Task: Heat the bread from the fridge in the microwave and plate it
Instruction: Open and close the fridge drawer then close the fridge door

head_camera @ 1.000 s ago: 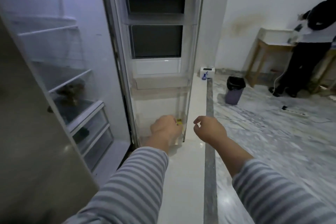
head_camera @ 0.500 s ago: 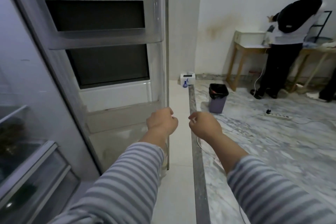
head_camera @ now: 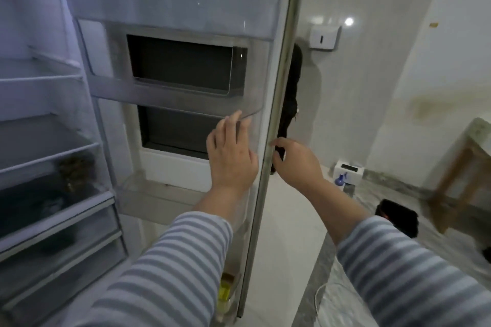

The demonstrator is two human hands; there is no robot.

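Both sleeves are striped grey. Left hand (head_camera: 232,152) lies flat and open, fingers spread, against the inner side of the fridge door (head_camera: 186,2), fingertips at the rim of a clear door bin (head_camera: 170,99). Right hand (head_camera: 299,164) is open, fingers curled loosely just beside the door's outer edge, holding nothing. A yellow item (head_camera: 225,288) sits low in the door. Fridge (head_camera: 47,141) interior at left: a brown lump, apparently the bread (head_camera: 75,170), rests on a shelf above the drawers; blurred. Beyond, on the floor: black bin (head_camera: 397,220), white box (head_camera: 349,171), wooden table (head_camera: 467,167).
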